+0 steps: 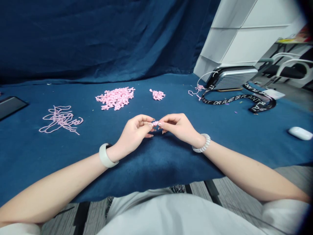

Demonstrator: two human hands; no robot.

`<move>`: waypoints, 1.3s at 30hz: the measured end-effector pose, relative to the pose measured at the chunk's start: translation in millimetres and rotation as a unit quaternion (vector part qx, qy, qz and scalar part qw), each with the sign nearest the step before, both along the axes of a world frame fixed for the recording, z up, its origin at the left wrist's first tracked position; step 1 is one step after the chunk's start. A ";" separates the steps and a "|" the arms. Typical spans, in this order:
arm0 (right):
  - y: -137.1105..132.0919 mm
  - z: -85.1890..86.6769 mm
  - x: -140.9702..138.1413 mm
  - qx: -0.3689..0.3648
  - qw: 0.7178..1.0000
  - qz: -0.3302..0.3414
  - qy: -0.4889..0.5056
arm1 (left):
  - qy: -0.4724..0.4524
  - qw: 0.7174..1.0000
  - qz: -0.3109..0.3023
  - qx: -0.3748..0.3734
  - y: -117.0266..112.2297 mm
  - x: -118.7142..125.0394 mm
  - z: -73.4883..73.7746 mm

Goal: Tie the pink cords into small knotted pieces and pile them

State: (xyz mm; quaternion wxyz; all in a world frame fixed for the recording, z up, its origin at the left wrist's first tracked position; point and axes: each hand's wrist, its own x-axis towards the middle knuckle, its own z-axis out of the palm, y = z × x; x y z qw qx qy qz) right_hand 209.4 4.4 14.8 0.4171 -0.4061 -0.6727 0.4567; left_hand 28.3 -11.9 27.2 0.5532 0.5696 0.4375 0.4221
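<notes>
Two hands curl half-closed, the left hand and right hand pinching a small pink yarn knot between their fingertips, above the near half of the blue-clothed tabletop. It looks light, soft and limp, best gripped by its loops.

A blue cloth covers the table and rises behind it. At right, a silver case sits touching a black strap printed DR PLANT; a white earbud case lies nearer the edge, a black tablet far left, beyond them a white cabinet and chair
</notes>
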 end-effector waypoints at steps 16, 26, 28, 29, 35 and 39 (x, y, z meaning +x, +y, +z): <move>1.0 -0.5 1.1 0.009 1.000 -0.006 -0.009 | 0.032 0.999 0.018 0.038 1.8 0.0 -3.6; -1.1 -0.5 -1.8 -0.008 1.000 0.003 -0.029 | 0.061 0.997 -0.015 0.034 0.4 1.3 -5.3; -1.4 -0.6 -2.3 -0.006 0.999 0.005 -0.036 | 0.063 0.997 -0.001 0.034 1.1 1.7 -5.6; -1.5 -0.6 -2.4 -0.005 0.999 0.008 -0.037 | 0.063 0.998 0.004 0.032 1.6 1.8 -6.0; -2.3 -0.4 -2.6 -0.026 0.997 0.056 -0.037 | 0.065 0.997 0.019 0.034 2.9 1.6 -10.4; -2.3 -2.1 -4.7 -0.020 0.997 0.055 -0.052 | 0.054 0.998 0.015 0.023 2.7 1.5 -12.1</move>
